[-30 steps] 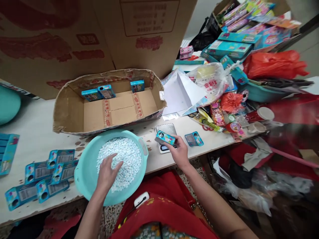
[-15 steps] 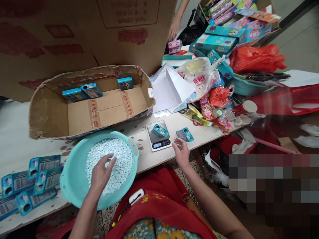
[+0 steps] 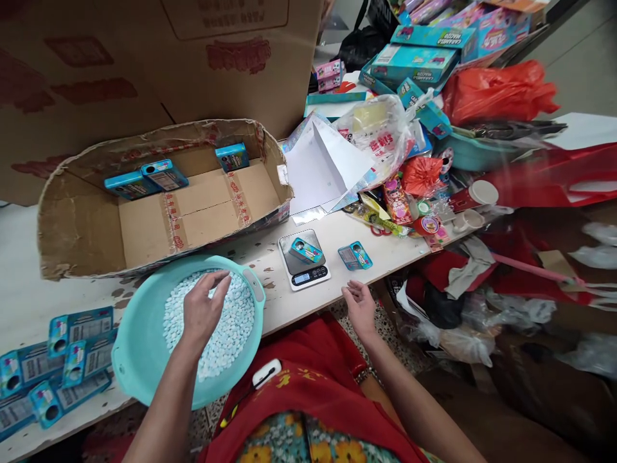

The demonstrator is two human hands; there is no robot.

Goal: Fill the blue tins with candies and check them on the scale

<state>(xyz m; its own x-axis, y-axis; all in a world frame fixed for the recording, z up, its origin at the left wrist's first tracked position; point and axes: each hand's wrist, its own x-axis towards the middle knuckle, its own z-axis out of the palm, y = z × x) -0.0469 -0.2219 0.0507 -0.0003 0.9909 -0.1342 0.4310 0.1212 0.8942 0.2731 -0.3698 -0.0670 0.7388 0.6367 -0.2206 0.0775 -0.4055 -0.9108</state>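
My left hand [image 3: 205, 308] hovers over a turquoise basin [image 3: 137, 347] of small pale candy-like pieces [image 3: 231, 334]. Its thumb and fingertips come together in a pinch; anything between them is hidden. Near the table's front edge, my right hand [image 3: 361, 307] is empty, fingers loosely bent and apart. Just beyond it lies a small blue box [image 3: 355, 256] with a round dark window. A similar blue box [image 3: 307, 251] rests on the plate of a digital kitchen scale [image 3: 308, 278], whose display is lit but too small to read surely.
Several blue boxes [image 3: 87, 328] lie at the left. Behind the basin, an open cardboard box [image 3: 202, 222] holds 3 blue boxes. Packages, bags and a red plastic bag [image 3: 501, 90] crowd the right, past a sheet of white paper [image 3: 313, 161].
My left hand has risen a little and shifted right above the pieces. My right hand has drawn back from the blue box beside the scale. Another person's arm at the back has left view.
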